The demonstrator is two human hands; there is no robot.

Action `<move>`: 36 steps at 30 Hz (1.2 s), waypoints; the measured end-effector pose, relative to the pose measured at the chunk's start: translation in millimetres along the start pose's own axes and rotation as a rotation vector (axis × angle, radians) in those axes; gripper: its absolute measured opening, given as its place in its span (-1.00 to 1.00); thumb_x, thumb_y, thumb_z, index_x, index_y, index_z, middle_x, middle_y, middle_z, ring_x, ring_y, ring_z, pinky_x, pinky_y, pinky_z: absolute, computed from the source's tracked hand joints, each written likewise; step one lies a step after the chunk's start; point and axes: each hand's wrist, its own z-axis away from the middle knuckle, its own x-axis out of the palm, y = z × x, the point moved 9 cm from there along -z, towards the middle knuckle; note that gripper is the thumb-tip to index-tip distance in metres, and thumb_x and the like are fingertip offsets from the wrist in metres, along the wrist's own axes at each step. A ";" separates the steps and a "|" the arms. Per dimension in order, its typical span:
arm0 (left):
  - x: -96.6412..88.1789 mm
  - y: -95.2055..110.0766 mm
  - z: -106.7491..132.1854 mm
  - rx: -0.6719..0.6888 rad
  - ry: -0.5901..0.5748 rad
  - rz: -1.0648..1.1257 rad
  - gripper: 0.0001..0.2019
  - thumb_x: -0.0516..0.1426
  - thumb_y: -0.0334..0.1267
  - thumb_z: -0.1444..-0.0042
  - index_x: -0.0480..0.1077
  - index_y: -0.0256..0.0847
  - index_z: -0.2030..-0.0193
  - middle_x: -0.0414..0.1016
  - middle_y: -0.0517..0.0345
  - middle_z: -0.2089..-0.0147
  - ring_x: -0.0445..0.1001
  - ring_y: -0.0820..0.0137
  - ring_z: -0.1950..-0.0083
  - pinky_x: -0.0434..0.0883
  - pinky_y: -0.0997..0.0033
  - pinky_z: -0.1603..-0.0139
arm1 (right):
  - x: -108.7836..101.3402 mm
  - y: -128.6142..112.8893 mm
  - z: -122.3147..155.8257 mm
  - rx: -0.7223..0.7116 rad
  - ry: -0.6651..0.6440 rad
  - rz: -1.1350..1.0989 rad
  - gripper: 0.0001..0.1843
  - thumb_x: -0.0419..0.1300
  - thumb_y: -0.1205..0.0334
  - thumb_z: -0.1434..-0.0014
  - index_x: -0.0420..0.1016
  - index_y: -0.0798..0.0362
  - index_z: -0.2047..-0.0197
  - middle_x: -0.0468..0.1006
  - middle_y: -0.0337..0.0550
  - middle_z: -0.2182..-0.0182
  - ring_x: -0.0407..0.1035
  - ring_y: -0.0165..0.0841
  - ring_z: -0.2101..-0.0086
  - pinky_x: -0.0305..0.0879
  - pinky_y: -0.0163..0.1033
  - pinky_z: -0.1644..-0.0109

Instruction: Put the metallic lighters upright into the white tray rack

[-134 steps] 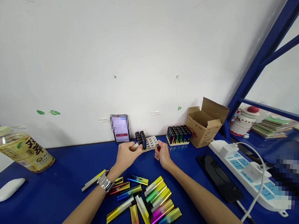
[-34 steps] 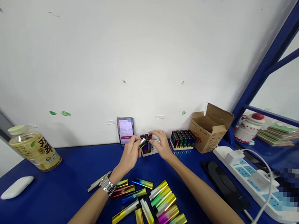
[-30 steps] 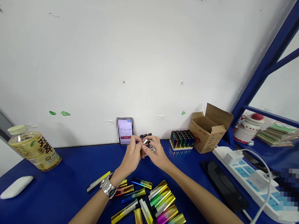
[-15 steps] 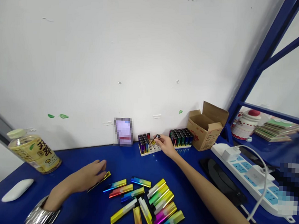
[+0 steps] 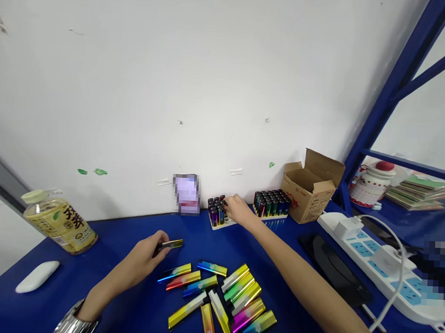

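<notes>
My left hand [image 5: 151, 252] is closed around one end of a lighter [image 5: 176, 243], its gold end sticking out to the right just above the table. Shiny two-tone lighters [image 5: 187, 311] lie loose in front, between my forearms. Farther back, my right hand [image 5: 238, 208] has its fingertips closed at the top of a lighter, mostly hidden by the hand, in a white slotted rack [image 5: 219, 227]. Black-topped lighters [image 5: 214, 216] stand upright in the rack's left part. Beside it, a second white rack [image 5: 275, 218] holds several upright lighters [image 5: 270, 205].
An open cardboard box [image 5: 306, 193] stands right of the racks. A black phone [image 5: 334, 269] and a white power strip [image 5: 381, 274] lie at right. A propped, blurred screen [image 5: 186, 194] leans on the wall. At left are a bottle [image 5: 66, 225] and a white mouse [image 5: 37, 277].
My left hand has picked up a lighter and moved right and slightly up with it. My right hand has shifted left, lowering the lighter into the rack.
</notes>
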 end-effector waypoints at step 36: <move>26.8 63.7 -68.4 -0.055 0.469 0.840 -0.56 0.13 0.00 0.02 0.03 -0.16 0.69 -0.09 0.39 0.70 -0.07 0.61 0.67 -0.03 0.55 0.69 | 35.8 10.7 62.4 -0.019 0.190 -1.472 -0.60 0.15 -0.08 -0.14 0.18 0.00 0.12 0.56 -0.10 0.31 0.44 -0.37 0.43 0.21 -0.27 0.37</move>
